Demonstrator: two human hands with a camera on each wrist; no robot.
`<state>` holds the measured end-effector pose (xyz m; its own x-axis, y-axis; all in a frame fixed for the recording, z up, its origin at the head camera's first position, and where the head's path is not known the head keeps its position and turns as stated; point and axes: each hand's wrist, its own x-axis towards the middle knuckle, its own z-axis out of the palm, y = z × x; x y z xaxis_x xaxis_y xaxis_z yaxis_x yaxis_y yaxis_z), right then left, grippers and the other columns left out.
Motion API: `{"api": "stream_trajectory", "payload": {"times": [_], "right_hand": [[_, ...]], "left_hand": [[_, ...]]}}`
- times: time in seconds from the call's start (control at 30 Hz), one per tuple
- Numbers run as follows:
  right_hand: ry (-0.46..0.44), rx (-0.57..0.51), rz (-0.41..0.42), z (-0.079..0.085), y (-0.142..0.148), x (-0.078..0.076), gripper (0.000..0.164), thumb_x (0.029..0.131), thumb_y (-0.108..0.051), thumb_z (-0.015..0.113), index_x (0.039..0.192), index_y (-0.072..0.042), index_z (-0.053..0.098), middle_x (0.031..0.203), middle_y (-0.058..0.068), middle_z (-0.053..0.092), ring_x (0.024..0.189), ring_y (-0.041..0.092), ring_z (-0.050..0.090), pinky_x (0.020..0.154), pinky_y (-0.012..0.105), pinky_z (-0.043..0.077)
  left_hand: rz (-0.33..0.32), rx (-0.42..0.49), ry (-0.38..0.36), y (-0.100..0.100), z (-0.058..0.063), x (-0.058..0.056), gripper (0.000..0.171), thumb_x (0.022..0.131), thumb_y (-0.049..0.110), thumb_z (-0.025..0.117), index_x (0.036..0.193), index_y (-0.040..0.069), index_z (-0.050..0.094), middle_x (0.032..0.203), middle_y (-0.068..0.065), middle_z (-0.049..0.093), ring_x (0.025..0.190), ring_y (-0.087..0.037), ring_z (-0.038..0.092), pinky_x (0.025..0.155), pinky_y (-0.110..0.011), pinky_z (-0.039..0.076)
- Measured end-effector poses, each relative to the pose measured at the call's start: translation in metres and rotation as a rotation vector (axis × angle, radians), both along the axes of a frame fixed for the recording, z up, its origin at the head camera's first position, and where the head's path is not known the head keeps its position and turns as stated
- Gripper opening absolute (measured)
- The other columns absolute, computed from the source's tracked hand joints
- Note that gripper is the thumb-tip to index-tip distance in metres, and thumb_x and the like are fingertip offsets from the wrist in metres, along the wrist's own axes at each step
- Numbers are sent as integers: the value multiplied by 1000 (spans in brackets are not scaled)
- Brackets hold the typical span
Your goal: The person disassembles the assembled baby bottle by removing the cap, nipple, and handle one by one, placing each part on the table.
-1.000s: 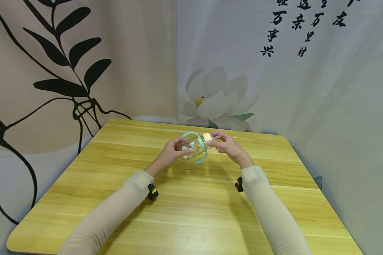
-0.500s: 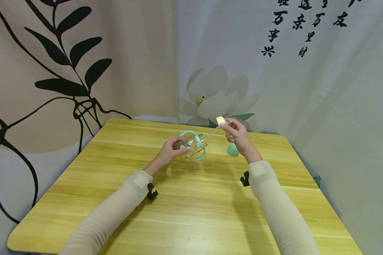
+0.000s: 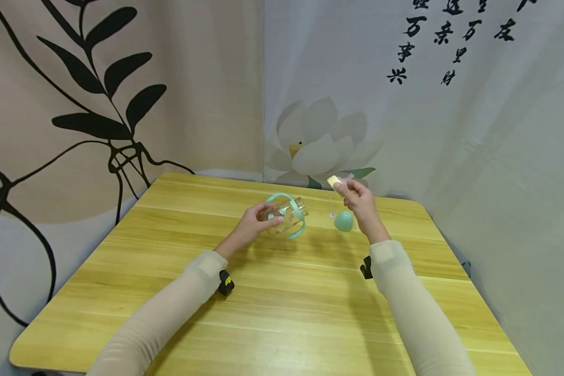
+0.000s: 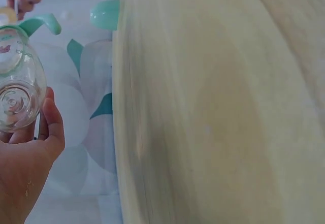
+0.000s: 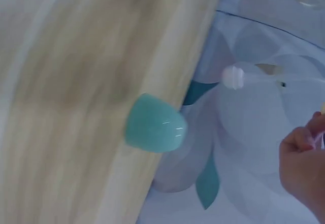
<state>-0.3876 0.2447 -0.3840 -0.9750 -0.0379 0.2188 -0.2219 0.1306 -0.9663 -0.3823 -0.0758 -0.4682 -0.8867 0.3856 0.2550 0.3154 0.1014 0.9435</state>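
Note:
My left hand (image 3: 253,224) grips a clear, amber-tinted baby bottle (image 3: 288,221) by its body, tilted with its bare neck to the right. A mint-green collar with two handles (image 3: 295,210) surrounds it. In the left wrist view the bottle's round base (image 4: 15,102) faces the camera above my fingers. To the right and higher, my right hand (image 3: 364,208) pinches a pale yellow straw lid (image 3: 334,181), a clear spout (image 3: 347,178) behind it. A thin straw (image 3: 331,201) hangs from the lid, ending in a small weight (image 5: 233,77) seen in the right wrist view.
A mint-green domed cap (image 3: 343,221) stands on the wooden table (image 3: 282,303), just below the right hand. Behind the table's far edge hangs a printed curtain (image 3: 315,141) with a lotus, dark leaves and writing.
The right hand has drawn the straw lid off the bottle and moved right. The straw, still slanting toward the neck half a second ago, now hangs free. The left hand stays nearly in place.

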Motion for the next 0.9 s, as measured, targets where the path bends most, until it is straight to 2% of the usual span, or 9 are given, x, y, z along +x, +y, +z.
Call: {"api": "stream_trajectory", "payload": {"times": [0.1,0.2,0.33,0.4,0.47,0.63,0.77,0.83,0.9], "right_hand": [[-9,153,-10,-14,3,0,39,104,-33,68,130,-3,65,109,1,53,89,16,47,86,32,44],[-7,242,-11,-25,2,3,47,103,-40,68,131,-3,67,116,4,54,100,21,48,92,39,43],[-3,259,-7,-33,-2,6,43,101,-49,69,107,-6,67,110,7,53,95,24,45,85,39,39],[4,260,-7,-35,-3,5,48,100,-52,69,93,-6,59,106,10,51,89,24,41,82,39,36],[-1,280,-11,-36,-4,3,52,100,-55,69,89,-6,55,107,12,52,89,23,40,82,40,35],[-64,345,-27,-36,-1,-5,51,98,-63,67,103,-12,68,116,7,58,102,21,46,92,41,40],[-121,391,-60,-37,1,-15,60,98,-67,64,103,-7,64,105,8,51,101,27,44,91,43,37],[-136,419,-78,-40,2,-20,66,98,-67,64,112,-3,64,109,13,53,104,30,48,95,45,41],[-152,460,-100,-42,2,-24,70,98,-66,65,127,-2,62,124,16,58,116,34,53,104,50,45]], "left_hand": [[-3,2,4,1,0,1,53,103,31,72,147,4,57,152,-10,59,144,-31,52,117,-54,44],[2,-4,5,1,1,2,51,103,30,72,146,5,58,151,-9,60,144,-31,53,118,-53,44],[7,-3,9,1,0,3,50,103,30,72,145,6,59,151,-9,60,144,-31,52,118,-53,43],[6,-2,9,1,0,3,48,103,30,72,144,8,59,152,-10,59,144,-32,53,117,-54,44],[5,-5,5,0,1,3,48,103,30,72,144,9,59,152,-11,59,143,-32,53,116,-54,45],[13,-13,-4,0,0,2,49,103,30,72,145,9,59,152,-11,59,141,-32,55,114,-53,47],[25,-14,6,-2,1,2,48,102,31,72,144,9,60,150,-10,60,138,-32,57,111,-51,50],[32,-17,10,-4,1,1,48,102,31,73,144,10,61,149,-10,61,135,-32,59,107,-50,52],[31,-22,11,-5,2,1,48,102,31,72,144,9,61,148,-10,62,135,-32,59,107,-48,52]]}}
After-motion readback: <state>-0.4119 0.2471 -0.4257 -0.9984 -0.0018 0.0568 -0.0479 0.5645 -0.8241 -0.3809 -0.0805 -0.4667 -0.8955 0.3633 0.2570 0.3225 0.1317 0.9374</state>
